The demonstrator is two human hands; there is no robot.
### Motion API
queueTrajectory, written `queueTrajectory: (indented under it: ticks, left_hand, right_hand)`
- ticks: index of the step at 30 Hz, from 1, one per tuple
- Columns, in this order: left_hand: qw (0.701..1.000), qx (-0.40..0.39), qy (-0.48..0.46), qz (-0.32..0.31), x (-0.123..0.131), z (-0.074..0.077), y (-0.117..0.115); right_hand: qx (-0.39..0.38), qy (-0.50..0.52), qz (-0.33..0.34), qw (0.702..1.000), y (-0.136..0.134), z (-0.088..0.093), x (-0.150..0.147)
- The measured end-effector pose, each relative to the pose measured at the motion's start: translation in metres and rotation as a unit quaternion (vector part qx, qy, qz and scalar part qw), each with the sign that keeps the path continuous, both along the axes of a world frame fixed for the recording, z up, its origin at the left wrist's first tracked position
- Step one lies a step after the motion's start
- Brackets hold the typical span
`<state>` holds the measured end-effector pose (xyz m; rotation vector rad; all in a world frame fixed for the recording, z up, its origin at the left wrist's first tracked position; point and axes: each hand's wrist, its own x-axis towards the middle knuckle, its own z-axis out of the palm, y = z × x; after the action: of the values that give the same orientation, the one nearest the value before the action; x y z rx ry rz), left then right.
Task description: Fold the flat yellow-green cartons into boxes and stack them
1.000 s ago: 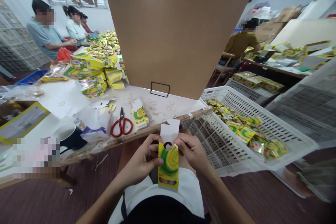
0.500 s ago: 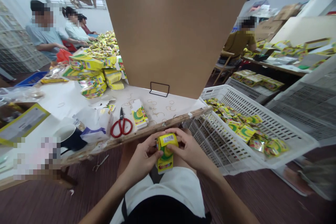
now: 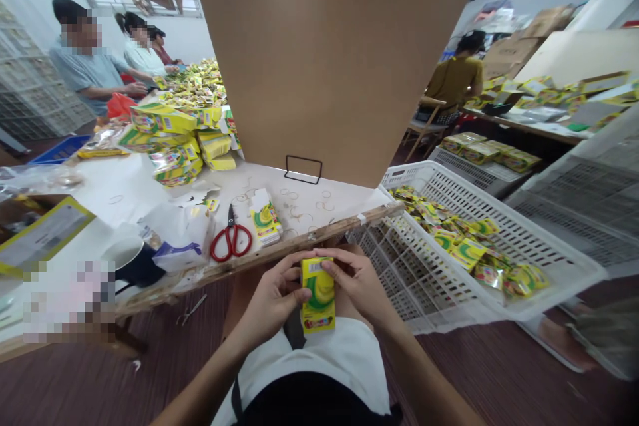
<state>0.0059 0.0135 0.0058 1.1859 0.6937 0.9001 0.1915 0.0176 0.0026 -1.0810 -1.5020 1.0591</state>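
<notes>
Above my lap, a small yellow carton (image 3: 318, 303) with a green swirl and a barcode is held between both hands. My left hand (image 3: 280, 291) grips its left side, thumb on the front face. My right hand (image 3: 353, 279) closes on its upper right, thumb near the barcode; the fingers behind the carton are hidden. On the table just beyond lie a stack of flat yellow and white cartons (image 3: 265, 218) and scissors (image 3: 231, 237) with red handles. Several loose rubber bands (image 3: 301, 214) are scattered near them.
A white plastic crate (image 3: 529, 249) with yellow packets stands at my right. A tall brown cardboard sheet (image 3: 324, 66) rises from the table. At left are a dark mug (image 3: 140, 263) and piled yellow boxes (image 3: 174, 140). Co-workers sit at the far left and right.
The carton's barcode end, bent over toward me before, now lies in line with its front face, which shows flat. Both hands stay nearly in place. A co-worker at left has moved their hands.
</notes>
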Motion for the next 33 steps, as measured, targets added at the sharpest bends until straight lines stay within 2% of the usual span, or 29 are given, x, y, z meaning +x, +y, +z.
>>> queueTrajectory:
  ticks: [2,6,7,8,9,10,11,12,13,14,16,19,22,26,29,31,33]
  left_hand:
    - [0.999,0.008,0.021,0.029,0.005,0.001,-0.003]
    - [0.989,0.068,0.094,0.088,0.014,0.001,-0.002]
    - [0.983,0.097,0.115,0.101,0.014,0.0,0.004]
    - [0.973,0.131,0.145,0.119,0.012,-0.002,0.014]
    - [0.955,0.166,0.192,0.152,0.009,-0.005,0.026]
    - [0.928,0.196,0.247,0.201,0.004,-0.009,0.042]
    - [0.882,0.213,0.332,0.259,-0.003,-0.015,0.058]
    - [0.825,0.206,0.421,0.316,-0.012,-0.02,0.076]
    - [0.804,0.185,0.451,0.34,-0.021,-0.027,0.092]
    - [0.794,0.168,0.466,0.352,-0.03,-0.034,0.107]
    - [0.785,0.134,0.489,0.356,-0.046,-0.049,0.129]
    - [0.786,0.093,0.497,0.356,-0.061,-0.067,0.144]
    - [0.795,0.072,0.481,0.363,-0.069,-0.073,0.148]
    - [0.828,0.096,0.432,0.345,-0.069,-0.057,0.138]
    - [0.859,0.145,0.386,0.303,-0.056,-0.033,0.108]
    - [0.881,0.171,0.36,0.255,-0.042,-0.017,0.078]
    - [0.9,0.193,0.333,0.205,-0.031,-0.004,0.05]
  right_hand:
    - [-0.01,0.043,-0.016,0.999,-0.003,0.0,-0.006]
    - [-0.01,0.044,-0.03,0.999,-0.009,-0.003,-0.012]
    - [-0.004,0.045,-0.053,0.998,-0.008,-0.004,-0.009]
    - [0.011,0.059,-0.104,0.993,-0.006,-0.005,-0.004]
    - [0.033,0.092,-0.179,0.979,-0.003,-0.007,0.004]
    - [0.062,0.145,-0.266,0.951,0.002,-0.009,0.014]
    - [0.088,0.212,-0.35,0.908,0.007,-0.011,0.026]
    - [0.107,0.282,-0.404,0.864,0.012,-0.014,0.037]
    - [0.111,0.337,-0.422,0.834,0.017,-0.017,0.046]
    - [0.098,0.378,-0.421,0.819,0.02,-0.021,0.053]
    - [0.036,0.417,-0.399,0.816,0.023,-0.029,0.057]
    - [-0.046,0.42,-0.361,0.832,0.021,-0.039,0.04]
    - [-0.045,0.393,-0.328,0.858,0.018,-0.042,0.015]
    - [-0.011,0.248,-0.293,0.923,0.013,-0.032,-0.009]
    - [0.072,0.068,-0.239,0.966,0.01,-0.015,-0.023]
    - [0.147,-0.07,-0.167,0.972,0.01,-0.003,-0.03]
    - [0.196,-0.165,-0.088,0.963,0.01,0.005,-0.035]
